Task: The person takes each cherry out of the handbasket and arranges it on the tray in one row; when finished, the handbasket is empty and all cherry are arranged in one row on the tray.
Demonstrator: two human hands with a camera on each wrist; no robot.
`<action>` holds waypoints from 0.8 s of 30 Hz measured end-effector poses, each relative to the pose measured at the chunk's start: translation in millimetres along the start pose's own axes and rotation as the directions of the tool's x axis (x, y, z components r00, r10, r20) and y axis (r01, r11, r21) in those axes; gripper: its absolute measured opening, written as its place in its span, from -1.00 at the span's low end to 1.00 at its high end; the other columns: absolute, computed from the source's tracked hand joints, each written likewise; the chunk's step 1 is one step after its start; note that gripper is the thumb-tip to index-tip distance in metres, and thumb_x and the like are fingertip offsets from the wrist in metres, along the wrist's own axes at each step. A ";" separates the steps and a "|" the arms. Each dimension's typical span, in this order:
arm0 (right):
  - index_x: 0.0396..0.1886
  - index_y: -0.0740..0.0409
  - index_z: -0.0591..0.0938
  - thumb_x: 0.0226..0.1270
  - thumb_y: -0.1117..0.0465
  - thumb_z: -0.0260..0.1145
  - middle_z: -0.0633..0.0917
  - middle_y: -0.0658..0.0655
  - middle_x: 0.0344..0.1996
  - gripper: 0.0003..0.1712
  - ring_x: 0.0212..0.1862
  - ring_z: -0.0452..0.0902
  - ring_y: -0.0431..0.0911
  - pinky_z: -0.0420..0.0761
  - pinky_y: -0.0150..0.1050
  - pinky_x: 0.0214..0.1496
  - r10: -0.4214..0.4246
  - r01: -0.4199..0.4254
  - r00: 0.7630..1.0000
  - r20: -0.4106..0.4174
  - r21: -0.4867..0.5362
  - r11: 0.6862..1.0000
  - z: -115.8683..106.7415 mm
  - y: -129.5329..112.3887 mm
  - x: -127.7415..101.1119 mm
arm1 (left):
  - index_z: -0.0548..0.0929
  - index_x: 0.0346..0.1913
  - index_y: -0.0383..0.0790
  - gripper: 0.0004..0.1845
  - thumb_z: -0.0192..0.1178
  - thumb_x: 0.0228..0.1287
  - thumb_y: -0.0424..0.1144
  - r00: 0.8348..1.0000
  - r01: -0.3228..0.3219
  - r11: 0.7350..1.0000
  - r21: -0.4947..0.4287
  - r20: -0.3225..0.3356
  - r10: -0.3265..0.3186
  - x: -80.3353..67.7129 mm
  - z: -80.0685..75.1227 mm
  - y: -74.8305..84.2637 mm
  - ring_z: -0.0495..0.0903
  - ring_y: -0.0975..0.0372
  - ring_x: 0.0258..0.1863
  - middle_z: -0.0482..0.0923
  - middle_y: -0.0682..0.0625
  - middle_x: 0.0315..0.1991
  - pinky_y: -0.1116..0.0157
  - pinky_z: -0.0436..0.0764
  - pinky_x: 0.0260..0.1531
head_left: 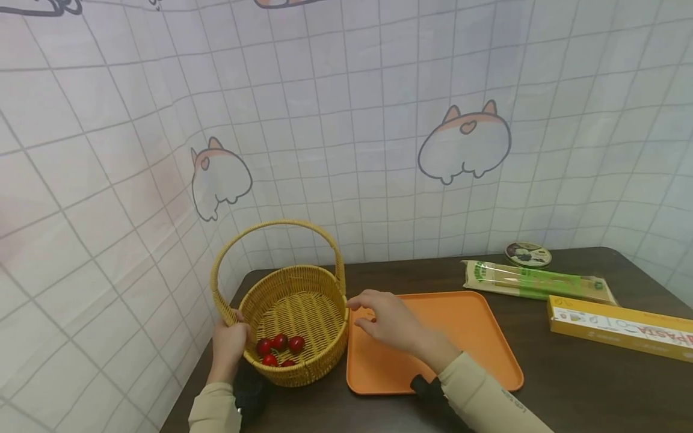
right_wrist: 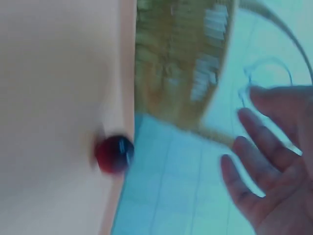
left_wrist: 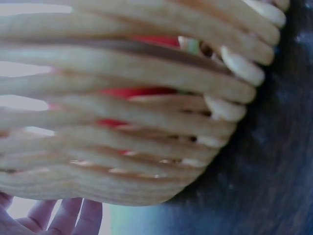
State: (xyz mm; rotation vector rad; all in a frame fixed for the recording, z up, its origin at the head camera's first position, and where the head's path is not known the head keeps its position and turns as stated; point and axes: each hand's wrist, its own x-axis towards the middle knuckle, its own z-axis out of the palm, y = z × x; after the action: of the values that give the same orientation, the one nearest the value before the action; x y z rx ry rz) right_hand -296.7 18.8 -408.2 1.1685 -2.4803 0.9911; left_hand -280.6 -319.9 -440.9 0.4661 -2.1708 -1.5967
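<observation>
Steadying the round yellow wicker basket [head_left: 295, 375], the left hand [head_left: 230, 344] is seemingly gripping it; the empty, half-open right hand [head_left: 391, 320] is needing light pressure around the glossy red cherry [right_wrist: 114, 154].

Rough woven wicker-like basket [head_left: 303, 374], smooth glossy cherries [head_left: 280, 342], matt plastic-looking tray [head_left: 455, 319], creased cloth-like wall covering [head_left: 352, 150]

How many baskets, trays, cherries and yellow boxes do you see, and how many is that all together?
Basket: 1
Tray: 1
Cherries: 6 showing (5 inside the basket, 1 on the tray)
Yellow box: 1
Total: 9
</observation>
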 end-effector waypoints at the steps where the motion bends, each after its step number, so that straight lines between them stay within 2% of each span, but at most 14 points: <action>1: 0.06 0.05 0.64 0.26 0.26 0.37 0.67 -0.01 -0.03 -0.64 0.05 0.58 -0.10 0.59 -0.19 0.00 -0.032 0.032 0.999 -0.023 -0.003 0.999 4.3 -4.0 0.8 | 0.36 -0.24 -0.29 -0.73 0.01 -0.09 -0.55 1.000 -0.001 1.000 -0.002 -0.002 0.001 0.2 0.5 0.0 0.30 0.14 -0.58 0.28 -0.02 -0.55 0.23 0.35 -0.62; 4: 0.01 0.05 0.66 0.27 0.25 0.36 0.68 0.00 -0.06 -0.70 -0.02 0.63 -0.10 0.60 -0.21 -0.01 -0.115 0.115 0.993 -0.036 -0.002 0.993 18.9 -16.4 4.9 | 0.36 -0.26 -0.28 -0.73 0.02 -0.10 -0.55 1.000 -0.003 1.000 -0.007 -0.008 0.003 0.8 2.0 -0.4 0.30 0.14 -0.57 0.27 -0.02 -0.55 0.24 0.35 -0.61; 8: 0.00 0.01 0.68 0.31 0.18 0.33 0.68 -0.03 -0.04 -0.73 -0.03 0.63 -0.14 0.59 -0.25 0.00 -0.151 0.152 0.988 0.044 -0.029 0.988 39.1 -30.3 17.1 | 0.37 -0.25 -0.28 -0.74 0.01 -0.08 -0.55 1.000 0.006 1.000 0.002 -0.016 -0.006 0.4 1.1 -0.6 0.30 0.14 -0.57 0.28 -0.02 -0.54 0.25 0.35 -0.60; 13: 0.06 -0.05 0.67 0.35 0.09 0.29 0.65 -0.10 0.03 -0.69 0.12 0.55 -0.19 0.53 -0.23 0.13 -0.061 0.071 0.979 0.195 -0.049 0.996 54.7 -39.0 37.1 | 0.37 -0.24 -0.30 -0.73 0.00 -0.08 -0.54 1.000 0.007 1.000 0.009 -0.026 -0.007 -1.1 -1.0 0.7 0.31 0.15 -0.58 0.30 -0.02 -0.55 0.25 0.36 -0.60; 19: 0.06 -0.01 0.67 0.26 0.13 0.37 0.70 -0.10 -0.06 -0.65 0.04 0.58 -0.19 0.55 -0.29 0.03 0.011 0.003 0.945 0.326 -0.041 0.999 63.6 -43.3 58.7 | 0.36 -0.23 -0.28 -0.73 0.00 -0.07 -0.54 1.000 -0.003 1.000 0.010 -0.014 0.003 -0.2 1.0 0.5 0.30 0.15 -0.58 0.29 -0.02 -0.55 0.24 0.37 -0.60; 24: 0.10 -0.06 0.66 0.24 0.02 0.38 0.68 -0.10 0.02 -0.58 0.05 0.56 -0.22 0.55 -0.29 0.01 0.058 -0.047 0.917 0.394 -0.038 0.998 73.1 -46.0 70.7 | 0.35 -0.23 -0.27 -0.73 -0.01 -0.06 -0.53 1.000 0.012 1.000 0.024 -0.016 -0.012 -1.3 0.7 1.0 0.29 0.14 -0.56 0.27 -0.03 -0.52 0.24 0.34 -0.59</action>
State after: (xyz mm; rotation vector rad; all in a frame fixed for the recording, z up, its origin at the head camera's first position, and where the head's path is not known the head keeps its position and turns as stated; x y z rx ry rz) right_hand -303.0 -92.7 -408.2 1.4206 -2.8354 0.7914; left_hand -279.8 -318.4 -440.3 0.4983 -2.1817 -1.5689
